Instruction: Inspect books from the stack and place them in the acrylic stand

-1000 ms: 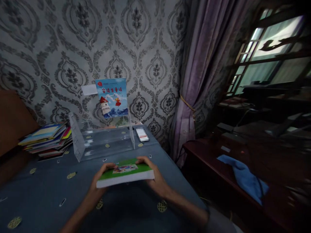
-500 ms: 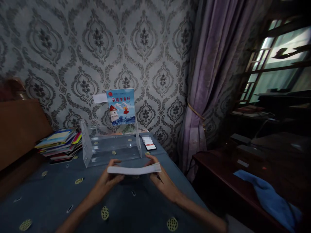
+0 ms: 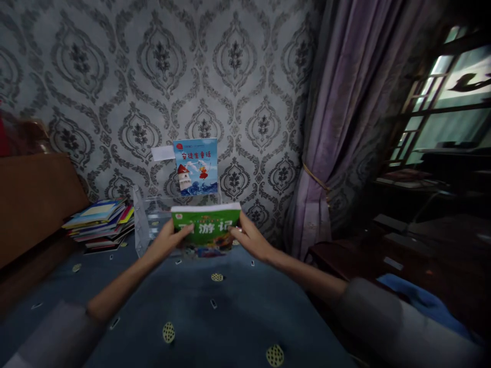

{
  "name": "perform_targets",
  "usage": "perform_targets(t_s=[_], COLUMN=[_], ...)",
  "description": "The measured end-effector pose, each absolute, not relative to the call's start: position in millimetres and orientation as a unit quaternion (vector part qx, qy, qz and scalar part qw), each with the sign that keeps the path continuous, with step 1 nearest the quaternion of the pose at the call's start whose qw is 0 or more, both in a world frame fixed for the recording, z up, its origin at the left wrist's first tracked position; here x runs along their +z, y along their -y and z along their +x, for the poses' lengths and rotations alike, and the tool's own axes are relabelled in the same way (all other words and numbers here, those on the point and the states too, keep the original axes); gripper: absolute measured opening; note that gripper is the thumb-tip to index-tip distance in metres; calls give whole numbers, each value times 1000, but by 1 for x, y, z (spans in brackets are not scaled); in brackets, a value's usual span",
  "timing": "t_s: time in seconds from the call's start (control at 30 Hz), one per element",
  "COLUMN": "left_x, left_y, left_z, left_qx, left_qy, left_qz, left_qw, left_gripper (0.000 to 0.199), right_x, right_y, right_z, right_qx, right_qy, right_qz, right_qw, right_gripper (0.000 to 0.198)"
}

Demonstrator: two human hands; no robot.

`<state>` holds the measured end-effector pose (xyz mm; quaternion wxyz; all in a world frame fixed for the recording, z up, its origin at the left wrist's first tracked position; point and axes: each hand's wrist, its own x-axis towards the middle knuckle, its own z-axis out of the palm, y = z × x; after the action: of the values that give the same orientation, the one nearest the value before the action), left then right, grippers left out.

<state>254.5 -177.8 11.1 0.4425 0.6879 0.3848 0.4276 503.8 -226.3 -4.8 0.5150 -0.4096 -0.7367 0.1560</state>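
A green book [image 3: 207,237] with white title characters is held by its two sides, its cover tilted toward me and its white page edge on top. My left hand [image 3: 173,237] grips the left side, thumb across the cover. On the right side, my right hand [image 3: 247,236] is closed with its thumb on the front. Behind the book stands a clear tiered rack [image 3: 141,225], partly hidden by it. A blue storybook [image 3: 197,168] with a red-roofed tower stands upright at the rack's back, and a white slip [image 3: 163,153] sticks out beside it.
A messy pile of books [image 3: 102,225] lies at the left, beside a brown wooden board [image 3: 38,204]. The table's dark blue cloth [image 3: 192,317] has seed-pod prints. A purple curtain [image 3: 310,204] hangs at the right, near a dark red table with a blue cloth [image 3: 418,299].
Both hands have raised the book and moved it forward, toward the rack. It has tipped from edge-on so its green cover shows. The phone beside the rack is now hidden.
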Motion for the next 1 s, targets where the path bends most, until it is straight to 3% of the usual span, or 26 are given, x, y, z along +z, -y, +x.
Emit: perform_targets(t_s=[0.27,0.67,1.0], left_x=[115,99,105], left_y=[96,59,56], left_z=[261,267,270], left_qx=[559,574,582], left_qy=[-260,-268,-295], left_qz=[736,724,696], left_qw=[279,272,301], left_gripper=[57,58,55], right_x=[104,94,108], right_y=[129,79,75], right_z=[512,516,512], right_qx=[10,47,126], right_qy=[762,758,747], right_qz=[-313,-321,-335], right_qw=[567,566,560], right_gripper=[43,47,38])
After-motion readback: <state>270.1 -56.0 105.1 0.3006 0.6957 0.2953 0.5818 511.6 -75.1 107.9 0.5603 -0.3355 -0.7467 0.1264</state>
